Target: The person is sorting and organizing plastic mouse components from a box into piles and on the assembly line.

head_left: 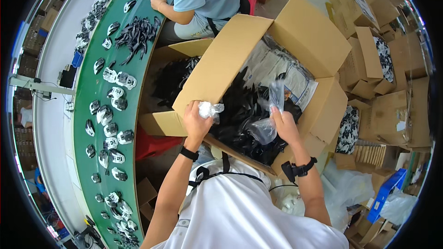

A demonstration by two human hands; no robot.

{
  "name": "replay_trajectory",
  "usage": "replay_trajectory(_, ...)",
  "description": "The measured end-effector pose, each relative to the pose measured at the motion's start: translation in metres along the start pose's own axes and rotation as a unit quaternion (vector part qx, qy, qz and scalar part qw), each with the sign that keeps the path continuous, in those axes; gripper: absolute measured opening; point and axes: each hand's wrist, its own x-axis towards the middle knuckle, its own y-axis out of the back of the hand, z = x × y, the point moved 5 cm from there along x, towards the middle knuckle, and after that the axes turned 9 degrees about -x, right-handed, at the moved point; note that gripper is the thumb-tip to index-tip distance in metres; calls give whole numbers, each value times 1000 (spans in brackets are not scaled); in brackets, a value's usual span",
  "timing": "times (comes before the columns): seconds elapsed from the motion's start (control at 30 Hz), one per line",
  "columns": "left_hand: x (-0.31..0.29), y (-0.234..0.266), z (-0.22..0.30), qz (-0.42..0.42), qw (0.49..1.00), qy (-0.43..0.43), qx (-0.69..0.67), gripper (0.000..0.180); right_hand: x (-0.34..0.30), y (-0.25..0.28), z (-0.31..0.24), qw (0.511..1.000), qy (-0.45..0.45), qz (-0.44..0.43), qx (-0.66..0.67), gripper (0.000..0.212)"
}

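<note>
An open cardboard box [318, 110] stands in front of me, its flaps folded outward. Inside lie many black curved plastic parts [235, 127], with a crumpled printed sheet [302, 87] along the far right side. Over the parts my right hand [286, 127] grips a clear plastic bag [276, 94], whose loose film hangs below the fingers as well. My left hand [196, 120] is closed at the box's near left flap, around a crumpled wad of clear plastic film [210, 109]. Whether those fingers also touch the flap I cannot tell.
On the left runs a green conveyor belt [87, 97] with several white-and-black mouse-shaped shells and a pile of black parts [137, 37]. A co-worker [200, 0] in light blue sits beyond the box. Stacked cartons [387, 110] stand on the right, near plastic bags [346, 189].
</note>
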Motion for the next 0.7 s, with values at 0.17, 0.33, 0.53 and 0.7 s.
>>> replay_trajectory(0.17, 4, -7, -7, 4, 1000, -1, 25, 36, 4, 0, 24, 991, -72, -43, 104, 50)
replay_trajectory(0.33, 10, -11, -1, 3, 1000, 4, 6, 36, 5, 20, 35, 990, -37, -122, 55, 41)
replay_trajectory(0.53, 21, -1, -5, -1, 1000, 4, -19, 32, 3, 43, 37, 980, -49, -2, 191, 40)
replay_trajectory(0.7, 10, -13, 6, -189, 916, 85, -345, 42, -11, 23, -22, 962, 92, -99, -235, 51)
